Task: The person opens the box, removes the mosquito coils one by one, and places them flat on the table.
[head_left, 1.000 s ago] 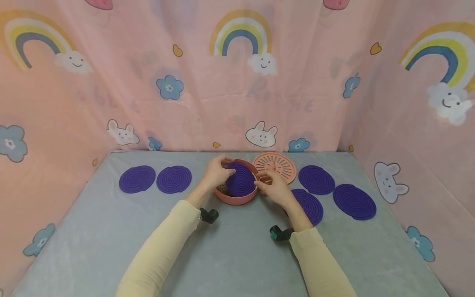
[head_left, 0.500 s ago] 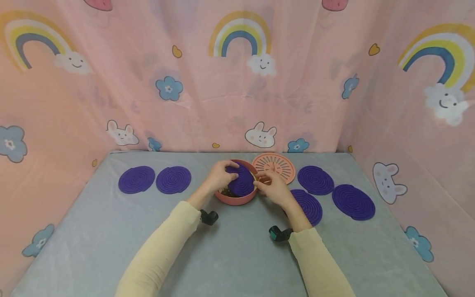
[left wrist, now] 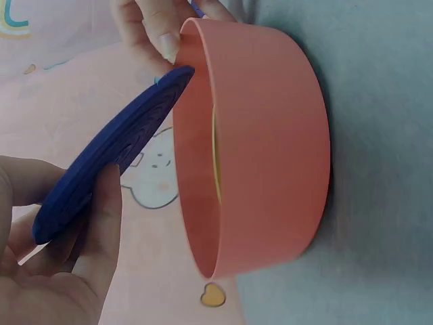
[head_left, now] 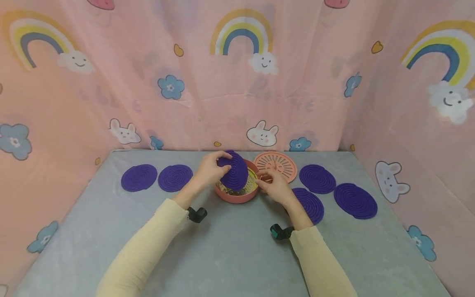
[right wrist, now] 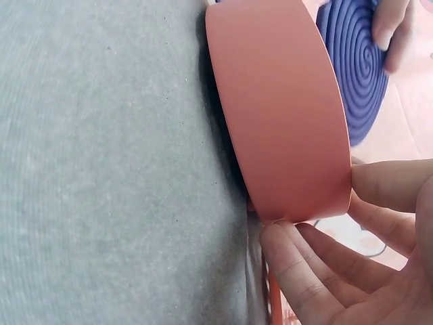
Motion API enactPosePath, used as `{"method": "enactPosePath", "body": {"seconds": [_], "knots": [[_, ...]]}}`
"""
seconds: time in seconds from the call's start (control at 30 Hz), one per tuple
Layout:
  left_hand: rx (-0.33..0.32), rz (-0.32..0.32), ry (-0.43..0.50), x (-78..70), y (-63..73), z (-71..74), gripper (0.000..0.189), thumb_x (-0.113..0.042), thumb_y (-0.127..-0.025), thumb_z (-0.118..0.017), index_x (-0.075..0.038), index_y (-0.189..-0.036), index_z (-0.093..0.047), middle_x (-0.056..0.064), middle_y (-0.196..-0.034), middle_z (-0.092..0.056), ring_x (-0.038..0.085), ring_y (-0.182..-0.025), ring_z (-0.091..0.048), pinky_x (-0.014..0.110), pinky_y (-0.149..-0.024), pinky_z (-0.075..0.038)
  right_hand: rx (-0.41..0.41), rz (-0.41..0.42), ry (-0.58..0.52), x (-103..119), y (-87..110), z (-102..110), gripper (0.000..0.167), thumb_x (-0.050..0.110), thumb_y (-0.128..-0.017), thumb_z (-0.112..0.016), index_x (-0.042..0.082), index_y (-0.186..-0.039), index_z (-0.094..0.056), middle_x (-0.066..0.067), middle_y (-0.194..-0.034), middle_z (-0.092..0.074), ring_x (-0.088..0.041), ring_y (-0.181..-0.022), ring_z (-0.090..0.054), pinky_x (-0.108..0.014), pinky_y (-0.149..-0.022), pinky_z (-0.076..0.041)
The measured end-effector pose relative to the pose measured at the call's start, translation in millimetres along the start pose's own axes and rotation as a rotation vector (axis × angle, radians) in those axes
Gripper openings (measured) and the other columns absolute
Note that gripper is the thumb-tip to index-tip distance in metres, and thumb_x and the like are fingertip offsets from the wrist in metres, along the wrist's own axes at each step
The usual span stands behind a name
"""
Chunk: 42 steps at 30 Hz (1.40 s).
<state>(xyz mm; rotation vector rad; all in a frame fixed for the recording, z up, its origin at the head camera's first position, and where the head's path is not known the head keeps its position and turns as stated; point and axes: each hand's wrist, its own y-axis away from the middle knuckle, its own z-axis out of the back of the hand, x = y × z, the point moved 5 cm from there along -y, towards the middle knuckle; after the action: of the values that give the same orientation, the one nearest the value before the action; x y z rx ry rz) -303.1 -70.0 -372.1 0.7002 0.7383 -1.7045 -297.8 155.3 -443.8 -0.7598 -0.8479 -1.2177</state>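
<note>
In the head view a purple mosquito coil is raised and tilted over the round pink coil holder. My left hand pinches the coil by its left edge, thumb on one face and fingers on the other; the left wrist view shows the coil slanted beside the holder's opening. At the holder's right side, my right hand grips its wall, with the thumb at the rim and the fingers against the outside. Inside the holder show a yellow ring and a speckled lining.
Behind the holder to the right lies its slotted pink lid. Two purple coils, one of them this coil, lie to the left. Three more, including this far-right coil, lie on the right; my right forearm overlaps the nearest coil.
My left hand has lifted the coil up and leftward out of the holder, baring the yellow ring and lining. The right hand has stayed at the holder's rim.
</note>
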Motion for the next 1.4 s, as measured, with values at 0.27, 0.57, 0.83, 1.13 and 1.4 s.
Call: {"method": "enactPosePath", "body": {"seconds": [0.27,0.57,0.83,1.13,1.4], "knots": [[0.001,-0.031,-0.054,2.1,18.7,21.4,0.03,-0.013,-0.095,-0.069,-0.011,-0.125,-0.069,0.011,-0.127,-0.065,0.018,-0.074,-0.052,0.03,-0.062,-0.046,-0.007,-0.017,-0.023,1.4,0.7,-0.2,0.032,0.012,-0.098,-0.069,0.002,-0.128,-0.064,-0.021,-0.121,-0.063,-0.034,-0.108,-0.064,-0.035,-0.078,-0.062],[-0.029,-0.05,-0.092,13.9,48.2,51.2,0.03,-0.01,-0.095,-0.069,-0.009,-0.125,-0.069,0.015,-0.135,-0.063,0.03,-0.113,-0.062,0.047,-0.09,-0.053,-0.007,-0.016,-0.015,1.4,1.2,0.2,0.034,0.015,-0.098,-0.069,0.002,-0.129,-0.064,-0.019,-0.12,-0.063,-0.033,-0.108,-0.064,-0.034,-0.077,-0.062],[-0.134,-0.029,-0.106,40.0,72.2,79.8,0.028,-0.008,-0.093,-0.071,-0.006,-0.122,-0.071,0.019,-0.135,-0.063,0.04,-0.133,-0.052,0.058,-0.108,-0.043,-0.005,-0.013,-0.016,0.1,1.6,0.1,0.034,0.015,-0.098,-0.069,0.002,-0.129,-0.063,-0.02,-0.121,-0.062,-0.034,-0.109,-0.063,-0.034,-0.078,-0.062],[-0.214,0.062,-0.105,81.3,103.3,108.7,0.029,-0.007,-0.093,-0.071,-0.003,-0.122,-0.07,0.025,-0.135,-0.061,0.044,-0.124,-0.055,0.059,-0.101,-0.046,-0.005,-0.029,-0.005,0.6,1.2,-2.3,0.033,0.015,-0.098,-0.069,0.003,-0.129,-0.064,-0.018,-0.121,-0.064,-0.032,-0.106,-0.064,-0.034,-0.077,-0.061],[-0.246,0.158,-0.071,116.3,128.8,126.8,0.033,-0.008,-0.094,-0.07,0.001,-0.125,-0.067,0.028,-0.138,-0.057,0.048,-0.131,-0.05,0.064,-0.105,-0.042,0.0,-0.019,-0.009,0.8,-0.1,-0.9,0.032,0.014,-0.099,-0.069,0.003,-0.128,-0.064,-0.02,-0.12,-0.063,-0.032,-0.107,-0.064,-0.034,-0.077,-0.062]]}}
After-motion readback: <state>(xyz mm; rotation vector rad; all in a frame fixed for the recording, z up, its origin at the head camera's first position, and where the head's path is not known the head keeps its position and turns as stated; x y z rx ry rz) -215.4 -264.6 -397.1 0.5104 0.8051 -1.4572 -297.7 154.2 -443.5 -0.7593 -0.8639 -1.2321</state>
